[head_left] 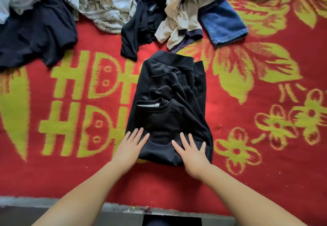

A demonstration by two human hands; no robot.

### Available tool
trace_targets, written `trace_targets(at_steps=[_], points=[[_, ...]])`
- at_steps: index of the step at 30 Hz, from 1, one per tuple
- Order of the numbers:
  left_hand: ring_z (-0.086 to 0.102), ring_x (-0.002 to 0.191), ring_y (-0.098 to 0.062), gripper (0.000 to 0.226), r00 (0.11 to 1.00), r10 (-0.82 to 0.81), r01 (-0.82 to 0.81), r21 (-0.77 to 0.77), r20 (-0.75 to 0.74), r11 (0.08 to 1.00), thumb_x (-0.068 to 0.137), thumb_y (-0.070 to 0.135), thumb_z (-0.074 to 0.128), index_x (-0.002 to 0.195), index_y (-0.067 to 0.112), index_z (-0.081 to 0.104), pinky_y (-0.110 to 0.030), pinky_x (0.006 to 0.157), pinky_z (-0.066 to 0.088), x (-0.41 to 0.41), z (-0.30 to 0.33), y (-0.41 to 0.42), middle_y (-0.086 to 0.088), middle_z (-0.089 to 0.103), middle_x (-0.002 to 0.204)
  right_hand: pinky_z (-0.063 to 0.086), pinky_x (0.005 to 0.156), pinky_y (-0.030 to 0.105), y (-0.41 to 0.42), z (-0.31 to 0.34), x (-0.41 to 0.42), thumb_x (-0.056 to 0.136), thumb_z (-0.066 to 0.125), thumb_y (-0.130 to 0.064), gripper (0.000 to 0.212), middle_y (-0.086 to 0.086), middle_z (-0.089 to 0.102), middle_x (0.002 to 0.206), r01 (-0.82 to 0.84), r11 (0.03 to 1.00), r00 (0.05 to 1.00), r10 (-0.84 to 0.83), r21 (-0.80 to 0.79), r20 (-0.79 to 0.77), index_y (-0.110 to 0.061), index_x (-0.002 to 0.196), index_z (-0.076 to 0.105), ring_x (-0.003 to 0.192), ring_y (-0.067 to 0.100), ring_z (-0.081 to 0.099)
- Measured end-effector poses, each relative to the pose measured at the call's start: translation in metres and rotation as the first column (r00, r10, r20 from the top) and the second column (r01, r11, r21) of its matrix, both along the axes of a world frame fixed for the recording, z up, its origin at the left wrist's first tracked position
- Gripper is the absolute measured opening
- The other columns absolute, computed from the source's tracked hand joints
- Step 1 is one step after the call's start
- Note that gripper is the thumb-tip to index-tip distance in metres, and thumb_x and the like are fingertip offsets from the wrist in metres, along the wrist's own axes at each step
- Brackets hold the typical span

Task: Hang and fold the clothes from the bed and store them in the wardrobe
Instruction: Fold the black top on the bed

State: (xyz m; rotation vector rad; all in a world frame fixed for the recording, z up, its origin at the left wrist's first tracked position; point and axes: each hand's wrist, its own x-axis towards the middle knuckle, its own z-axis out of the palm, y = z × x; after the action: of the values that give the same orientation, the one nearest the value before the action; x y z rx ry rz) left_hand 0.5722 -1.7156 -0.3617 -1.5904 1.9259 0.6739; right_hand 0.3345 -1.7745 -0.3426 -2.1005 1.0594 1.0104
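Note:
A black sweatshirt (168, 105) lies folded into a narrow strip in the middle of the bed, its collar facing up and its hem at the far end. My left hand (130, 146) rests flat with straight fingers on its near left edge. On the near right part of the same garment my right hand (192, 150) presses flat, fingers spread. Neither hand grips the cloth.
The bed wears a red blanket with yellow-green patterns (247, 137). At the far side lie loose clothes: a dark garment (35, 31), a pale patterned cloth (100, 0), a black piece (141, 22), a beige shirt (180, 18), blue jeans (223, 25). The bed's edge (70, 202) is near me.

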Motion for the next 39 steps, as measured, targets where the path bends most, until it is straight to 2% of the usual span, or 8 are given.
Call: trace_targets(at_steps=[6, 9, 12, 18, 22, 25, 29, 39], points=[[0.062, 0.106, -0.030, 0.040, 0.975, 0.170, -0.122, 0.298, -0.142, 0.947, 0.083, 0.000, 0.043, 0.113, 0.016, 0.064, -0.034, 0.084, 0.047, -0.005, 0.051, -0.025, -0.013, 0.066, 0.119, 0.028, 0.115, 0.046, -0.029, 0.051, -0.008, 0.084, 0.045, 0.002, 0.075, 0.004, 0.026, 0.159, 0.047, 0.907, 0.995, -0.080, 0.419, 0.062, -0.029, 0.151, 0.029, 0.146, 0.027, 0.022], [0.051, 0.059, -0.023, 0.024, 0.929, 0.330, -0.170, 0.599, -0.168, 0.782, 0.074, -0.003, 0.037, 0.069, 0.014, 0.053, -0.027, 0.049, 0.038, 0.012, 0.081, -0.051, -0.008, 0.059, 0.067, 0.047, 0.077, 0.025, -0.052, 0.079, -0.006, 0.076, 0.056, -0.004, 0.041, 0.003, 0.065, 0.109, 0.141, 0.763, 0.979, -0.204, 0.630, 0.027, -0.023, 0.113, 0.058, 0.102, 0.019, 0.060], [0.037, 0.052, -0.016, 0.023, 0.871, 0.452, -0.278, 0.567, -0.191, 0.775, 0.073, -0.004, 0.043, 0.062, 0.016, 0.044, -0.024, 0.046, 0.025, 0.040, 0.101, -0.105, 0.002, 0.039, 0.054, 0.053, 0.080, 0.035, -0.105, 0.096, -0.004, 0.078, 0.055, 0.009, 0.040, 0.005, 0.067, 0.100, 0.334, 0.644, 0.898, -0.440, 0.688, -0.024, -0.017, 0.108, 0.060, 0.095, 0.024, 0.065], [0.058, 0.107, -0.030, 0.036, 0.746, 0.520, -0.589, -0.049, -0.416, 0.806, 0.090, 0.005, 0.048, 0.122, 0.011, 0.061, -0.033, 0.080, 0.044, 0.048, 0.089, -0.198, -0.009, 0.063, 0.111, 0.042, 0.100, 0.035, -0.196, 0.081, 0.000, 0.087, 0.047, 0.003, 0.052, 0.014, 0.055, 0.135, 0.463, 0.886, 0.875, -0.455, -0.014, 0.165, -0.010, 0.137, 0.049, 0.123, 0.029, 0.052], [0.022, 0.147, -0.023, 0.056, 0.899, 0.273, -0.422, -0.513, -0.343, 0.747, 0.100, 0.029, 0.042, 0.152, 0.015, 0.026, -0.051, 0.118, 0.007, -0.002, 0.060, -0.180, -0.008, 0.028, 0.157, 0.014, 0.118, 0.053, -0.152, 0.050, 0.026, 0.099, 0.041, -0.015, 0.055, 0.007, 0.023, 0.160, 0.500, 0.782, 0.856, -0.380, -0.373, 0.351, -0.013, 0.152, 0.026, 0.149, 0.024, 0.014], [-0.001, 0.150, -0.017, 0.058, 0.965, 0.112, -0.214, -0.471, -0.236, 0.856, 0.102, 0.041, 0.019, 0.154, 0.021, 0.006, -0.054, 0.116, -0.005, -0.045, 0.025, -0.136, -0.002, 0.005, 0.163, -0.003, 0.115, 0.060, -0.096, 0.020, 0.058, 0.102, 0.034, -0.026, 0.057, 0.000, 0.003, 0.164, 0.348, 0.822, 0.913, -0.188, -0.451, 0.362, -0.018, 0.155, 0.013, 0.151, 0.021, -0.006], [-0.007, 0.150, -0.020, 0.060, 0.926, 0.279, -0.364, -0.398, -0.255, 0.842, 0.101, 0.048, 0.028, 0.154, 0.029, 0.006, -0.058, 0.115, -0.007, -0.032, -0.020, -0.124, 0.002, -0.003, 0.162, -0.023, 0.110, 0.055, -0.091, -0.024, 0.050, 0.104, 0.028, -0.041, 0.056, -0.005, -0.006, 0.163, 0.408, 0.784, 0.899, -0.257, -0.468, 0.354, -0.030, 0.154, 0.005, 0.150, 0.018, -0.010], [-0.007, 0.149, -0.012, 0.059, 0.855, 0.477, -0.515, -0.235, -0.203, 0.824, 0.101, 0.049, 0.022, 0.155, 0.031, 0.005, -0.064, 0.114, -0.005, 0.045, -0.051, -0.128, 0.009, -0.003, 0.163, -0.005, 0.113, 0.066, -0.113, -0.034, -0.052, 0.104, 0.021, -0.040, 0.056, -0.009, -0.003, 0.163, 0.618, 0.665, 0.768, -0.623, -0.419, 0.145, -0.031, 0.155, -0.001, 0.150, 0.016, -0.007]])
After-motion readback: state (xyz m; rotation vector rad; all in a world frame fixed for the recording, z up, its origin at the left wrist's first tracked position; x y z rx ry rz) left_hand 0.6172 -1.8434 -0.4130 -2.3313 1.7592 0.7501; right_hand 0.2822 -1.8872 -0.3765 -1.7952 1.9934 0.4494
